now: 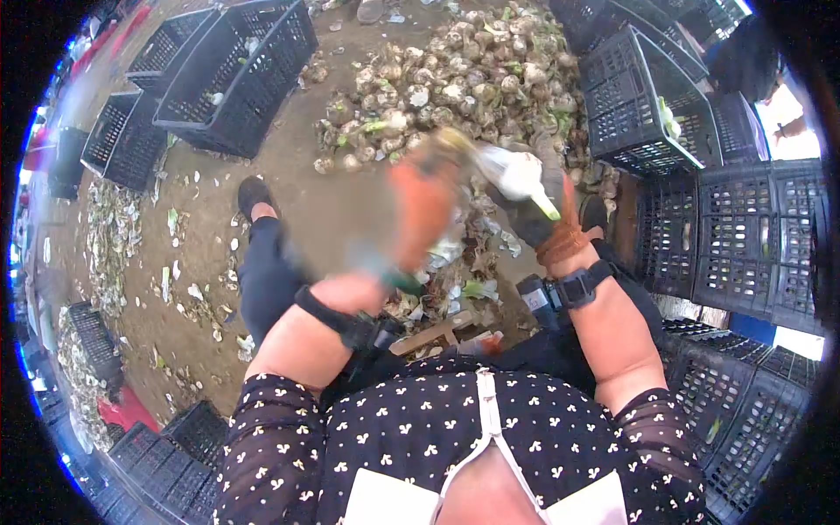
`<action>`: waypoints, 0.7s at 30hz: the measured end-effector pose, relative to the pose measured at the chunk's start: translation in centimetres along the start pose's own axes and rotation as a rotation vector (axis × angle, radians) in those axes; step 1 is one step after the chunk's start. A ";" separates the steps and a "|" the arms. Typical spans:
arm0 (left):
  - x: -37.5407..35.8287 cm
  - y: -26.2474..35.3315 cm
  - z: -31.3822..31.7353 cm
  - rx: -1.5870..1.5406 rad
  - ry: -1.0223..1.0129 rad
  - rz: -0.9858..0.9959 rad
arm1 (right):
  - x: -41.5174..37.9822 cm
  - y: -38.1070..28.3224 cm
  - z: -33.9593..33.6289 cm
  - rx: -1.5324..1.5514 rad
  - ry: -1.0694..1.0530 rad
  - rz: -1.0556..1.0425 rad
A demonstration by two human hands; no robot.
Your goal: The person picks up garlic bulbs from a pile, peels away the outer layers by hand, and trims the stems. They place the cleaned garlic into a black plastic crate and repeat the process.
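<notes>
Black crate [271, 96]: stands far left on the ground, a few pale bits inside; its tall, open-mesh wall could stop a badly thrown piece short.
Peel scraps [114, 232]: strewn over the floor between crates and feet; dry, loose skins under a sole could make footing slippery.
Left shoe [255, 197]: planted among those scraps, well apart from the pile; a sudden shift of weight there could upset the person's balance.
Left hand [424, 201]: orange-gloved and smeared by blur, near the bulb's far end; I cannot tell whether its fingers are apart or closed on something; a fast, poorly aimed stroke could hit the other hand or bruise the bulb.
Pile of bulbs [477, 79]: heaped on the ground just beyond both hands; a knock at its loose near edge could start bulbs rolling.
White bulb [522, 178]: at the right hand, tilted, green stem end toward the wrist; its smooth skin could slip or tear if squeezed unevenly.
Right hand [529, 223]: gloved, clamped on the white bulb; too slack a hold could drop it among the litter.
Right-side crates [744, 236]: stacked close by the right arm; a wide elbow swing could bump them.
</notes>
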State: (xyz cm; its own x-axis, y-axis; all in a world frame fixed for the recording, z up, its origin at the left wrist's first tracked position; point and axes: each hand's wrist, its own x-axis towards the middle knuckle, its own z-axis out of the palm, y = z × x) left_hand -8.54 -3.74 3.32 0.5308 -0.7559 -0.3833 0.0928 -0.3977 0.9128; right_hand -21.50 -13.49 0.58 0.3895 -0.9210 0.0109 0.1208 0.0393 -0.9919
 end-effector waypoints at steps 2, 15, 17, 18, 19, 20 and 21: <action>0.8 -0.3 -1.6 0.218 -0.055 0.074 | 0.0 -3.2 -1.2 0.532 -0.186 0.604; -0.9 1.0 -1.5 0.515 -0.172 0.475 | -2.5 -4.4 -0.9 -0.014 -0.447 0.439; -0.8 0.4 -1.1 0.645 -0.096 0.592 | -2.6 -4.5 -1.0 -0.059 -0.440 0.416; -0.8 0.3 -1.0 0.781 -0.018 0.712 | -2.7 -4.6 -1.0 -0.021 -0.430 0.423; -0.8 0.2 -1.1 0.780 -0.017 0.713 | -2.6 -4.8 -0.9 0.018 -0.421 0.429; -1.2 0.7 -1.3 0.832 -0.005 0.741 | -2.5 -5.3 -0.9 0.016 -0.423 0.429; -1.5 0.9 -1.4 0.884 0.008 0.768 | -2.4 -6.0 -1.0 -0.014 -0.476 0.474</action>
State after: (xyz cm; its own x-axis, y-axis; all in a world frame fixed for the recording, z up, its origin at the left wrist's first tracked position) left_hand -8.13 -2.22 4.91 0.1982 -0.9529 0.2295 -0.8707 -0.0637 0.4876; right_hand -24.04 -11.86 6.35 0.7584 -0.5335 -0.3744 -0.1729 0.3892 -0.9048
